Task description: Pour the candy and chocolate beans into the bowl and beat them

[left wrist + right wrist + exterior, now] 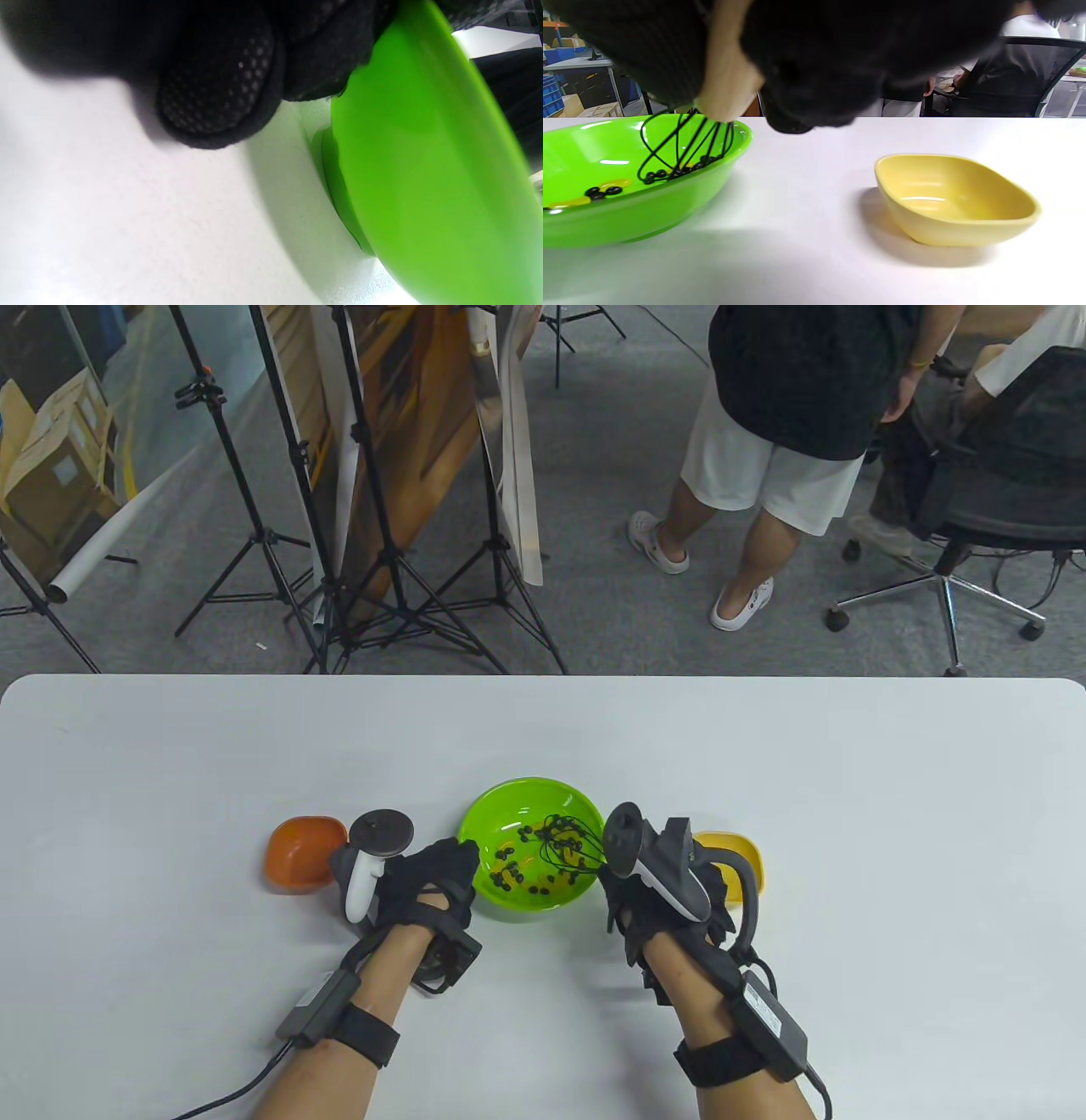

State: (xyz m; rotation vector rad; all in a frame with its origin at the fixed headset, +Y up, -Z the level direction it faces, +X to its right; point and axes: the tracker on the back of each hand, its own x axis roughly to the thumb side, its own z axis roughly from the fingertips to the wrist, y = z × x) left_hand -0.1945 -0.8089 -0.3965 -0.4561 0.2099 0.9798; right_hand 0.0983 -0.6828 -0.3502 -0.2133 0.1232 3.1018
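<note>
Nearest the lens, lower part of the table view: two gloved forearms entering from the bottom edge, each with a tracker on the back of the hand.

Left hand (428,878): set against the left rim of the green bowl (501,806), lower centre of the frame; fingers (220,80) seen in the left wrist view against the bowl's outer wall and close above the white table (170,746). Whether curled round the rim or merely pressed to it: could not be told.

Right hand (657,891): clenched about the pale handle of a black wire whisk (567,841), wires down inside the bowl among the contents.

Contents of the bowl: dark chocolate beans (519,872), too many and too small to count, with yellow candy (615,184) pieces mixed among them, number unclear.

Step in hand, judged: beating. Pouring apparently complete, both side dishes looking empty.

Next move, judged: stirring strokes kept low inside the wall, bowl held firm at its left side, beans kept from jumping the rim.

Count:
- green bowl, one
- orange dish (301,853), one, left of the bowl
- yellow dish (954,199), one, right of the bowl
- whisk, one
- hands, two
</note>
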